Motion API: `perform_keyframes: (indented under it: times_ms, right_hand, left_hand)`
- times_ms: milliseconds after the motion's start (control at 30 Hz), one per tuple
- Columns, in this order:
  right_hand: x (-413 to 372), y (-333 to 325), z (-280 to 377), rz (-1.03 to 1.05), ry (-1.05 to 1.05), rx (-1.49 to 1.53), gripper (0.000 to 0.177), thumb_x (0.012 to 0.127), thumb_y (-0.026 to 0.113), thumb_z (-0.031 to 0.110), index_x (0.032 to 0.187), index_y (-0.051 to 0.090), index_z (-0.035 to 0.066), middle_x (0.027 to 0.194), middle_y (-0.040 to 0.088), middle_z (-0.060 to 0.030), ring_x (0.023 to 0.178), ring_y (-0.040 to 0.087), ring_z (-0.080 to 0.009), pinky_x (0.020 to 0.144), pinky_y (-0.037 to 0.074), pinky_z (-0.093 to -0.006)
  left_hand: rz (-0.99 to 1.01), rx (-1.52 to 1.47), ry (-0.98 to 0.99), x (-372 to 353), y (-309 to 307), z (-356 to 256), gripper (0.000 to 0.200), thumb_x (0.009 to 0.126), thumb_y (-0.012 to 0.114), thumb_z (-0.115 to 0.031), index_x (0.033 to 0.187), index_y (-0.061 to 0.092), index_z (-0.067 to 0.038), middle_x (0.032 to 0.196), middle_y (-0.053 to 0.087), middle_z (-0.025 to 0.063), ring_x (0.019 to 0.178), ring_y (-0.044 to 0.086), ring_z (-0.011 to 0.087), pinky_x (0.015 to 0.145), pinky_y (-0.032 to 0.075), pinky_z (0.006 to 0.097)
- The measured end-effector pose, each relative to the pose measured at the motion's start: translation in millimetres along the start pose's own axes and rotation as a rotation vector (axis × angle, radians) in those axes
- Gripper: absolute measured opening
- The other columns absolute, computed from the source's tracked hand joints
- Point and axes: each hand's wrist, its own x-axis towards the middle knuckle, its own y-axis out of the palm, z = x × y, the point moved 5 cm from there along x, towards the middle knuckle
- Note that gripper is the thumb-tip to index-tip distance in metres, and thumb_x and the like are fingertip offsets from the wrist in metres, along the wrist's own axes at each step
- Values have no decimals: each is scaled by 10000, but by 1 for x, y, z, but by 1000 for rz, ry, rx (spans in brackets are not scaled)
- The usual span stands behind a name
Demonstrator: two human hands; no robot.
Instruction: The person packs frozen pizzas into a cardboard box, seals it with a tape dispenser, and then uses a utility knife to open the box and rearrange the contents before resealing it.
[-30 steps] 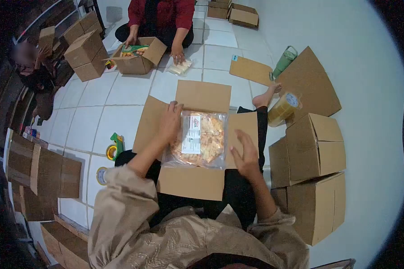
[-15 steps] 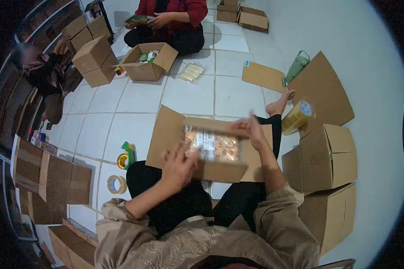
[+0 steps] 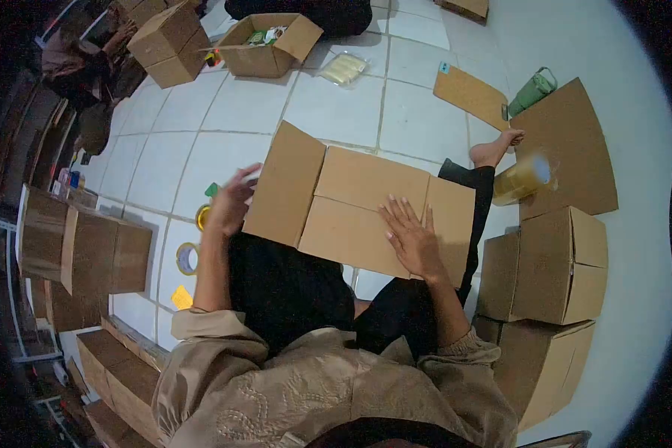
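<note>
A cardboard box (image 3: 362, 216) sits across my crossed legs, its two long flaps folded down so they meet along a middle seam. The left end flap (image 3: 284, 183) sticks outward, and the contents are hidden. My right hand (image 3: 412, 239) lies flat on the box top, fingers spread over the seam toward the right side. Just beyond the left flap, my left hand (image 3: 234, 200) hovers with fingers apart and nothing visible in them. Beside it, partly covered by the hand, is a green and yellow tape dispenser (image 3: 203, 216). A tape roll (image 3: 187, 258) rests on the floor nearer me.
Cardboard boxes (image 3: 549, 261) are stacked at my right, with more boxes (image 3: 104, 246) at my left. A pack of tape rolls (image 3: 521, 179) and a green bottle (image 3: 534, 93) stand by the wall. Ahead are an open box (image 3: 257, 56), a clear packet (image 3: 345, 69) and two people.
The box's long flaps have come down over the packaged goods inside. My right hand now presses on top, and my left hand has moved left off the box. The view has tilted downward.
</note>
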Motion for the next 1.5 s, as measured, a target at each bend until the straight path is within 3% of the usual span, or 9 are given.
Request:
perform_keyframes:
  times_ms: [133, 267, 467, 600, 733, 833, 1033, 1267, 1500]
  right_hand:
    - [-8, 1, -27, 15, -25, 170, 489, 870, 438, 123, 1350, 372, 187, 1416, 340, -41, 1327, 268, -241, 1082, 132, -510]
    - [-70, -67, -102, -657, 498, 76, 371, 875, 437, 122, 1213, 483, -23, 1239, 484, -232, 1141, 474, -361, 978, 356, -417]
    - [-70, -34, -107, -374, 425, 979, 417, 915, 447, 283, 1218, 512, 5, 1232, 516, -191, 1164, 470, -306, 988, 342, -380]
    - [42, -38, -37, -285, 128, -144, 556, 871, 475, 437, 1345, 397, 158, 1439, 248, -166, 1286, 275, -395, 1042, 165, -552]
    - [89, -8, -64, -149, 385, 9, 638, 810, 526, 519, 1359, 373, 232, 1405, 301, -161, 1181, 386, -423, 931, 293, -577]
    - [79, -11, -58, -119, 399, -59, 642, 817, 510, 527, 1364, 364, 224, 1386, 327, -156, 1124, 434, -409, 882, 335, -559]
    - [41, 9, -21, -335, 490, -349, 612, 854, 488, 415, 1365, 346, 108, 1419, 277, -152, 1267, 268, -425, 1010, 199, -586]
    - [49, 8, 19, -78, 75, 11, 576, 888, 439, 325, 1389, 284, 88, 1468, 185, -130, 1365, 144, -265, 1081, 89, -523]
    - [49, 13, 12, -99, 58, 13, 547, 892, 428, 314, 1373, 312, 82, 1457, 221, -125, 1357, 172, -266, 1097, 105, -465]
  left_hand:
    - [131, 879, 226, 22, 52, 76, 518, 912, 430, -318, 1365, 327, -89, 1303, 404, 226, 1189, 406, 347, 973, 359, 399]
    - [-151, 1639, 337, -18, 156, 59, 650, 813, 549, -434, 1375, 331, -193, 1248, 356, 329, 1127, 402, 428, 903, 399, 438]
    - [155, 1516, 523, 36, 161, 41, 636, 751, 594, -475, 1313, 430, -229, 1191, 396, 321, 1059, 442, 431, 851, 426, 458]
    - [271, 1436, 668, 84, 163, 31, 568, 768, 580, -448, 1266, 481, -193, 1189, 468, 269, 1127, 433, 400, 904, 405, 449]
    - [109, 1369, 988, 77, 130, 7, 493, 788, 588, -360, 1187, 518, -79, 1205, 499, 194, 1116, 467, 368, 948, 375, 429]
    - [-548, 1418, 431, 81, -23, 8, 432, 820, 530, -424, 938, 598, -15, 1079, 561, 230, 963, 561, 348, 802, 460, 446]
    - [-198, 2032, -149, 48, -214, 75, 466, 767, 537, -422, 934, 635, 2, 915, 641, 200, 888, 615, 333, 784, 479, 417]
    - [-737, 1495, 365, 58, -188, 37, 347, 787, 486, -274, 647, 581, 29, 691, 609, 204, 685, 607, 318, 652, 448, 428]
    - [-152, 590, 563, -3, 76, -16, 444, 833, 560, -348, 606, 533, 33, 515, 421, 23, 504, 384, 94, 471, 326, 295]
